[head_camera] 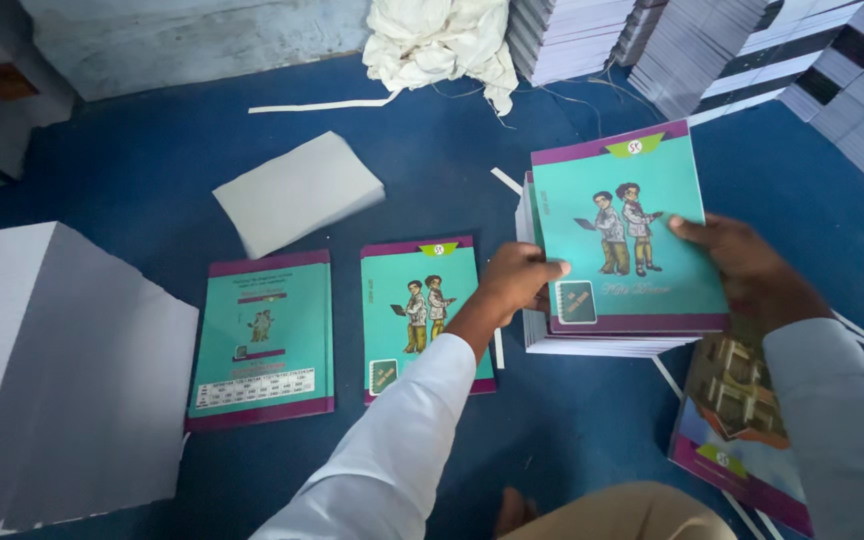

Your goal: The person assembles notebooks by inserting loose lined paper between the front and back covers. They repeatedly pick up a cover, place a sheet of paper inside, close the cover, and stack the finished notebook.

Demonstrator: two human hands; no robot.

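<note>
Hands on a teal notebook above its stack

Sleeves come first in our view: the left hand [517,280] reaches across with its fingers pressed onto the near-left corner of the teal notebook [627,235], while the right hand [747,270] pinches the right edge, thumb on the cover. We judge it light, thin and a little bendy (the glossy cover may slide), so edges are where to hold. It is tilted just over the stack of notebooks [592,343] on the blue floor [152,170]. Beyond lie two more notebooks [422,310] and a white paper wad [297,192].
</note>
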